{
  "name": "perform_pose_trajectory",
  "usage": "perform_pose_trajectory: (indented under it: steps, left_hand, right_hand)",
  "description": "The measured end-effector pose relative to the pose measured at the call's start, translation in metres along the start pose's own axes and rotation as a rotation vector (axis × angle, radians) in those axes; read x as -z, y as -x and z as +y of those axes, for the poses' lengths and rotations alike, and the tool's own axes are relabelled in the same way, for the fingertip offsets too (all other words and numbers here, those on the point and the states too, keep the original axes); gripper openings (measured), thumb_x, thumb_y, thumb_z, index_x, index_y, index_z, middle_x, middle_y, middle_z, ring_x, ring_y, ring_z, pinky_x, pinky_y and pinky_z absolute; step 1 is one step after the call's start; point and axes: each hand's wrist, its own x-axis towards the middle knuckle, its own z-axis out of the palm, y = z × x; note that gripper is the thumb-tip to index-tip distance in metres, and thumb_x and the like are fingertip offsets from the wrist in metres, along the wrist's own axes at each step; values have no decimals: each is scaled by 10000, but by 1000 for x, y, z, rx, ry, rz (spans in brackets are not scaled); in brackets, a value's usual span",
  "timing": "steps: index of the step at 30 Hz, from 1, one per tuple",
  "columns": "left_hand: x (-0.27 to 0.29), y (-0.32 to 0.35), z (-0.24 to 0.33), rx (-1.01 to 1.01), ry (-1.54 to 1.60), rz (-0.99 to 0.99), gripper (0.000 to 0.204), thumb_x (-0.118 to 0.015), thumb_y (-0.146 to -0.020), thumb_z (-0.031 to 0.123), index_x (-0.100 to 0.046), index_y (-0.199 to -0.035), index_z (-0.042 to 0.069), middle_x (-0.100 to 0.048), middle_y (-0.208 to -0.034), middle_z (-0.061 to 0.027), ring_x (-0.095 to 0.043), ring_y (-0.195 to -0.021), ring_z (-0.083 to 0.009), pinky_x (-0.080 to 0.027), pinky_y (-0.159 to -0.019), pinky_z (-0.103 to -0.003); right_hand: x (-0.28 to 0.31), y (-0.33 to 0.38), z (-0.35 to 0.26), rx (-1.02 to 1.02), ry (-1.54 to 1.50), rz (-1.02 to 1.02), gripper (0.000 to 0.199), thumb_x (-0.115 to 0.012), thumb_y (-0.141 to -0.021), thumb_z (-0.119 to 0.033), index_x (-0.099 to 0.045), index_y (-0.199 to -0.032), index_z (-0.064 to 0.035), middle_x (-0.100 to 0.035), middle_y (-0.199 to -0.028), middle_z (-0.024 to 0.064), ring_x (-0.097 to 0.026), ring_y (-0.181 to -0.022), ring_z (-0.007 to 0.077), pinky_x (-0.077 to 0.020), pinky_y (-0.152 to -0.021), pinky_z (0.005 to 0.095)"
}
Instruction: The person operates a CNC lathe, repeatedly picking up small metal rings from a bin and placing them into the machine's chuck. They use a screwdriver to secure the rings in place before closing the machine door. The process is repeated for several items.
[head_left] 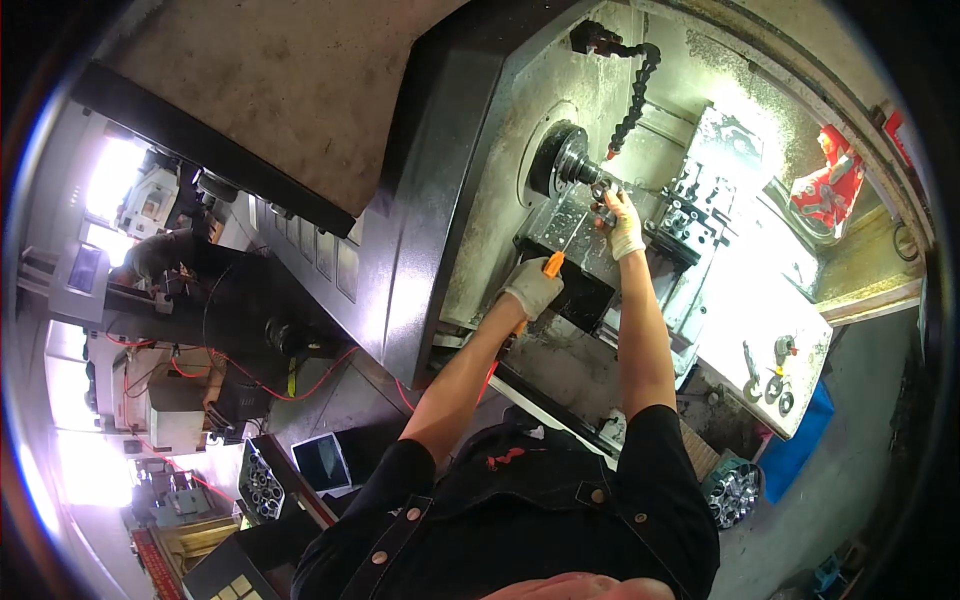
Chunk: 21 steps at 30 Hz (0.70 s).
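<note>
My left hand (533, 288), in a pale work glove, is closed round an orange air blow gun (555, 264). Its thin metal nozzle slants up toward the lathe spindle. My right hand (626, 228), also gloved, reaches up to the front of the dark chuck (562, 158). Its fingers are closed on a small ring-shaped metal part (601, 189) at the chuck's nose; whether the part sits in the chuck or is apart from it cannot be made out.
A black segmented coolant hose (637, 100) hangs above the chuck. Right of my right hand stands the tool block (692, 215). A red bag (828, 185) lies farther right. Loose tools (770, 375) lie on the bright ledge. Low right, a bin (733, 492) holds metal parts.
</note>
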Motion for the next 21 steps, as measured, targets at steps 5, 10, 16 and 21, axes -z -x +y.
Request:
perform_pose_trajectory:
  steps: [5, 10, 16, 21]
  left_hand:
    - [-6, -18, -8, -59, -110, -18, 232, -600, -760, 174, -586, -913, 1, -606, -758, -89, -554, -687, -171, -458, -660, -334]
    - [2, -9, -6, 2, -125, -44, 295, -577, -736, 239, -621, -968, 61, -647, -968, -193, -605, -925, -380, -480, -802, -423]
    - [5, 11, -4, -26, -94, 61, 210, -599, -748, 195, -598, -898, 48, -628, -799, -105, -602, -736, -232, -480, -712, -345]
    - [2, 9, -23, -12, -97, 85, 213, -604, -748, 198, -595, -899, 48, -625, -795, -109, -602, -734, -227, -479, -705, -346]
  right_hand:
    - [1, 1, -2, -26, 163, 91, 358, -697, -815, -303, -579, -1120, -156, -614, -951, -26, -592, -763, 101, -429, -492, 217]
    - [6, 1, -1, -31, 185, 155, 364, -701, -816, -322, -602, -1121, -150, -608, -929, -29, -586, -733, 97, -407, -474, 217]
    - [-1, -20, -3, 41, 286, 219, 412, -710, -804, -276, -599, -1171, -125, -643, -943, -8, -561, -688, 81, -409, -464, 228]
    - [-9, -30, -7, 43, 582, 270, 471, -706, -814, -258, -558, -1255, -182, -634, -1044, -36, -578, -854, 65, -446, -555, 237]
